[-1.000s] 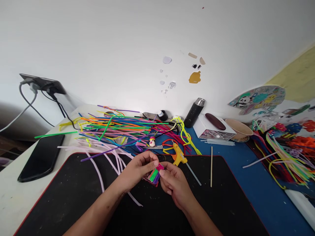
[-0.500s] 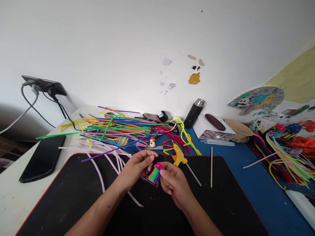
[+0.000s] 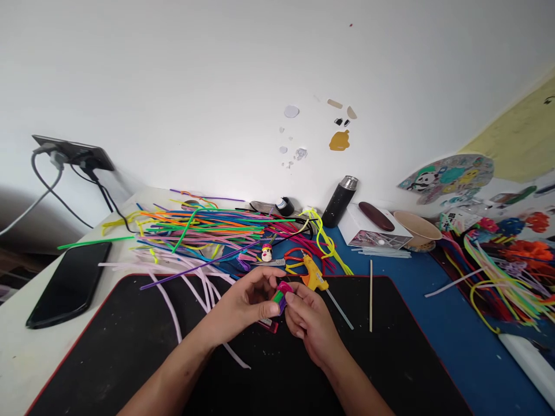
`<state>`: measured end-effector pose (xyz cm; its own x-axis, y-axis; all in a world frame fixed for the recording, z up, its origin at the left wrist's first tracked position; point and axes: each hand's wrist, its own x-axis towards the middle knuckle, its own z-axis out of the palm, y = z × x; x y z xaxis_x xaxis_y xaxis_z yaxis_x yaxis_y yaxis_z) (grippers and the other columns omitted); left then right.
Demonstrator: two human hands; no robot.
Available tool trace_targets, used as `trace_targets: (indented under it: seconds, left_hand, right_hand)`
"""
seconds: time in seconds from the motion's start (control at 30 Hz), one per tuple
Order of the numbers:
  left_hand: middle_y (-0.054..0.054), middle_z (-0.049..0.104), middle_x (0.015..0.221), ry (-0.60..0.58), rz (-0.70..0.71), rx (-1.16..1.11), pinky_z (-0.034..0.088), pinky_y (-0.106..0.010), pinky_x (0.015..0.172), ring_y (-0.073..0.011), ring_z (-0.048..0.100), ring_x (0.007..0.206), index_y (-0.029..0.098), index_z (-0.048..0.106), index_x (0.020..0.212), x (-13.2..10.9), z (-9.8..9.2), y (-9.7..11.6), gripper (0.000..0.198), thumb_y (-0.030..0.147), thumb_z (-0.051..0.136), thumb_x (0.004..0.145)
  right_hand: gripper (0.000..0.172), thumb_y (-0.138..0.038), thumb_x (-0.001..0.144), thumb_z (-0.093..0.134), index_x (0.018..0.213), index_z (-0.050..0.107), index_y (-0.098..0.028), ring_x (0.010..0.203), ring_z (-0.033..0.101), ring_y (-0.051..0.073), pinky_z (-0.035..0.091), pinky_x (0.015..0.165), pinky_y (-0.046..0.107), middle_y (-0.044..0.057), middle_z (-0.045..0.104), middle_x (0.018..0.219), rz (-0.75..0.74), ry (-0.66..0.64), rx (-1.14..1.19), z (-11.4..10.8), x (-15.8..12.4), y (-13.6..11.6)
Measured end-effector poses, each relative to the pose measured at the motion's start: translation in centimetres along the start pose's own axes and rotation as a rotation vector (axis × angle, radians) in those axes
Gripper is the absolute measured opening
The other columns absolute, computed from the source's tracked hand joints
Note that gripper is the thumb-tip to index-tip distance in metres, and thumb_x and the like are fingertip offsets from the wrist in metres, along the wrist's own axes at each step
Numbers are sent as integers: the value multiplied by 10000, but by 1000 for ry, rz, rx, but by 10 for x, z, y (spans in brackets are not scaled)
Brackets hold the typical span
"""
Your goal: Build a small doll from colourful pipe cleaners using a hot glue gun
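Note:
Between my two hands is a small piece made of pipe cleaners (image 3: 280, 297), with a pink top and green and purple stripes. My left hand (image 3: 248, 299) is closed on it, thumb pressed against its striped side. From the other side my right hand (image 3: 309, 315) pinches it between thumb and fingers. A small red-edged item (image 3: 269, 326) lies on the black mat (image 3: 347, 370) below my left hand, partly hidden by it. Just beyond my hands are a small white figure head with a pink and yellow cap (image 3: 266, 252), orange-handled scissors (image 3: 278, 263) and a yellow glue gun (image 3: 313, 274).
Loose pipe cleaners (image 3: 208, 225) spread across the back left, several pale ones reaching onto the mat. A phone (image 3: 69, 284) lies at left. Behind stand a black flask (image 3: 340, 202), a white box (image 3: 353, 222) and a bowl (image 3: 418, 227). A thin stick (image 3: 370, 296) lies at right.
My left thumb and fingers have come in onto the striped piece, which only my right hand gripped before. The piece has turned, and less of its stripes shows.

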<state>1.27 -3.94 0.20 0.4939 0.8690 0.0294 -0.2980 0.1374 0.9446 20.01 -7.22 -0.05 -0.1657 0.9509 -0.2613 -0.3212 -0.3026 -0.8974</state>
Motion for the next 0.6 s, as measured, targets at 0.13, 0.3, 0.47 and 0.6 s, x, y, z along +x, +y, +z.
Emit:
trace_targets:
  seconds: [0.13, 0.3, 0.47, 0.6]
  left_hand:
    - [-69, 585, 1192, -24, 1, 120, 545, -321, 751, -197, 625, 913, 295, 668, 1322, -2, 3, -2, 596, 377, 926, 790]
    - [-115, 544, 1294, -50, 54, 268, 582, -321, 745, -245, 647, 1025, 295, 718, 1292, -3, 6, 0, 461, 368, 863, 861]
    - [-117, 566, 1245, -41, 72, 292, 573, -304, 710, -246, 643, 1010, 264, 744, 1214, -3, 6, 1, 363, 407, 828, 891]
    - [-96, 605, 1193, -17, 62, 260, 550, -325, 783, -227, 636, 985, 253, 723, 1205, -1, 6, 2, 289, 413, 735, 964]
  right_hand:
    - [453, -550, 844, 858, 1002, 700, -156, 408, 165, 36, 174, 406, 191, -153, 311, 460, 24, 7, -6, -1, -1, 2]
    - [472, -556, 825, 874, 1000, 701, -154, 415, 174, 34, 187, 403, 186, -150, 326, 471, 28, 19, -16, -2, -1, 5]
    - [465, -576, 820, 870, 932, 672, -171, 392, 197, 34, 186, 392, 189, -149, 333, 457, 5, 35, -20, -3, 2, 7]
    - [465, -577, 844, 849, 968, 676, -163, 377, 204, 34, 181, 392, 198, -152, 343, 455, -13, 8, -58, -4, 3, 8]
